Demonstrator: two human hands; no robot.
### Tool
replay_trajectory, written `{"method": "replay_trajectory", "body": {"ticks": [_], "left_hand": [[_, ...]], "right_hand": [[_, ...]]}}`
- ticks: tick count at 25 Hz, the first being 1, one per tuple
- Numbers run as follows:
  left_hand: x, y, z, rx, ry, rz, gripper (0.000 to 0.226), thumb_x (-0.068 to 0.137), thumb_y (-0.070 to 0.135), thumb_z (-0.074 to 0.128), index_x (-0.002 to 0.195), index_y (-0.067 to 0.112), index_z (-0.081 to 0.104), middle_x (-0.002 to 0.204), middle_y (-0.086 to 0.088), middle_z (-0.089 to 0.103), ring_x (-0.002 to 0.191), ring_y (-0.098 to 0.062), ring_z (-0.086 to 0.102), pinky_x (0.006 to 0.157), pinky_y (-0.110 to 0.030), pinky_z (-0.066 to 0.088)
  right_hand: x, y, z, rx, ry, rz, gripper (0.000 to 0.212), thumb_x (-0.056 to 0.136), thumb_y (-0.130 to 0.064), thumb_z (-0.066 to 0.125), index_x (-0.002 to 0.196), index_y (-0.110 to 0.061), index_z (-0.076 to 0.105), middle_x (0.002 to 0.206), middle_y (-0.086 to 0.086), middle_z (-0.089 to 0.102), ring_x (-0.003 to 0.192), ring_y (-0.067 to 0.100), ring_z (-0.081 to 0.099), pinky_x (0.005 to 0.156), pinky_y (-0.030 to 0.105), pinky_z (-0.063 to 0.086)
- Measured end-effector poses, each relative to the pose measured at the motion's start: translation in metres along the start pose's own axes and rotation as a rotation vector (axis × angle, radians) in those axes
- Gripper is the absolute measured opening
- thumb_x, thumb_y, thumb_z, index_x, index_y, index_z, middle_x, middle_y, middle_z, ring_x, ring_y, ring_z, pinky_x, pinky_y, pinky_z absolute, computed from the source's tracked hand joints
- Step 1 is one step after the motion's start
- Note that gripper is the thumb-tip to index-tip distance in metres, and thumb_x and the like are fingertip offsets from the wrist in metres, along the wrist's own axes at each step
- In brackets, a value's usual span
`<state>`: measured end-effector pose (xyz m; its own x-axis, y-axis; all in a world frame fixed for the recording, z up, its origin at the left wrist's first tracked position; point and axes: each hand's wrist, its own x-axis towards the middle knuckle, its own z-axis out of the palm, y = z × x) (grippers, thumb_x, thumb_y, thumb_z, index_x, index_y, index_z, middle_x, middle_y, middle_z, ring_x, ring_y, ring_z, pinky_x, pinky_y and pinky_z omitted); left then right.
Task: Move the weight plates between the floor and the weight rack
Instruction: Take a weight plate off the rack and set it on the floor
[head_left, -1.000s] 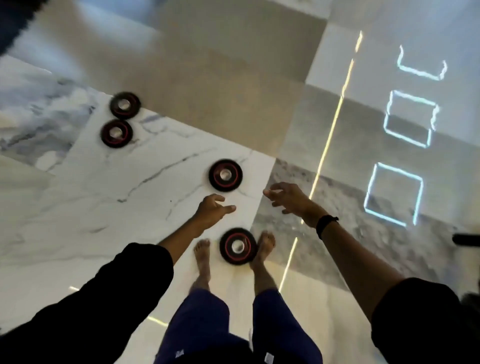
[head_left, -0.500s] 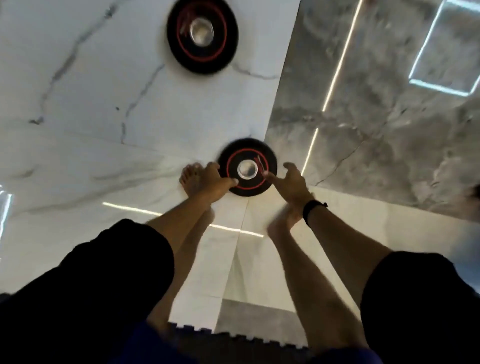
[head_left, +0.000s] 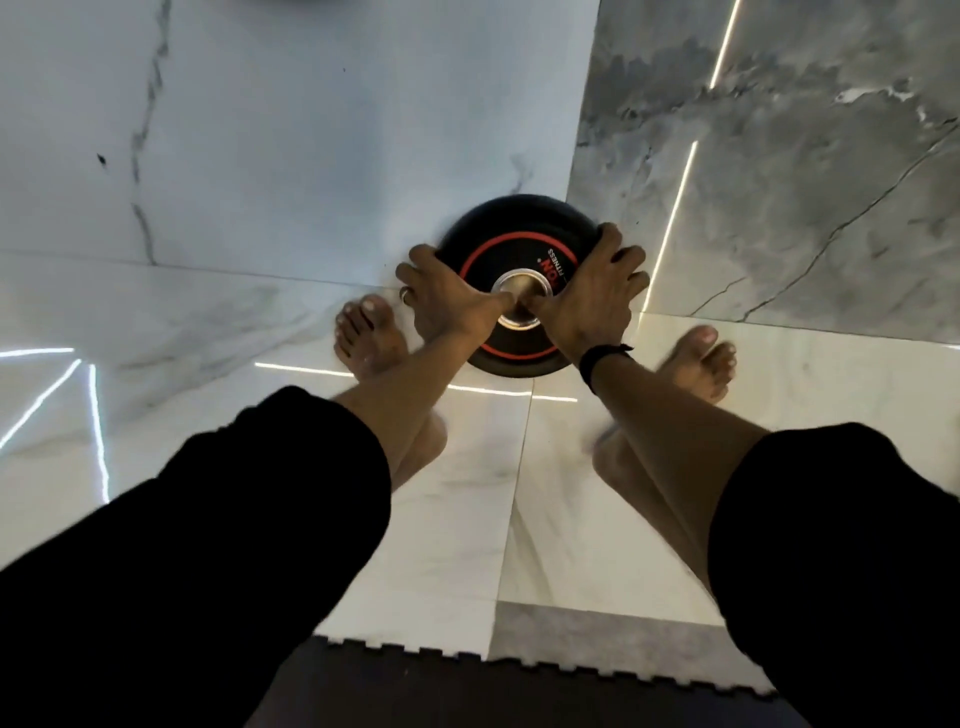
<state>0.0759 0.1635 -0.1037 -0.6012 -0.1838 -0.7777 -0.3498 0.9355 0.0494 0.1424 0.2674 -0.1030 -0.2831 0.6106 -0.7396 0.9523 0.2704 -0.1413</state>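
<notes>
A black weight plate (head_left: 511, 236) with a red ring lies on the marble floor (head_left: 291, 135), right at the seam where the white tile meets the grey one, between two bare feet. Both arms reach down to it — the left hand (head_left: 447, 296) curls over its left rim, the right hand (head_left: 589, 293) over its right rim, and both thumbs point in toward the metal hub (head_left: 519, 285). A black band (head_left: 597, 358) circles the right wrist.

white marble floor (head_left: 291, 130) | grey marble tile (head_left: 779, 171) | dark interlocking mat (head_left: 467, 691) at bottom edge
</notes>
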Motion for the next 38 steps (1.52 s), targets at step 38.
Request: {"method": "replay_trajectory", "body": {"ticks": [38], "left_hand": [[-0.812, 0.191, -0.284, 0.335, -0.828, 1.747, 0.055, 0.047, 0.031, 0.098, 0.093, 0.014, 0.076, 0.086, 0.0, 0.077, 0.08, -0.014, 0.074, 0.08, -0.041, 0.06]], "right_hand": [[-0.687, 0.225, -0.535, 1.029, 1.212, 0.512, 0.104, 0.043, -0.039, 0.089, 0.13, -0.015, 0.038, 0.123, 0.013, 0.056, 0.115, 0.029, 0.056, 0.098, 0.04, 0.049]]}}
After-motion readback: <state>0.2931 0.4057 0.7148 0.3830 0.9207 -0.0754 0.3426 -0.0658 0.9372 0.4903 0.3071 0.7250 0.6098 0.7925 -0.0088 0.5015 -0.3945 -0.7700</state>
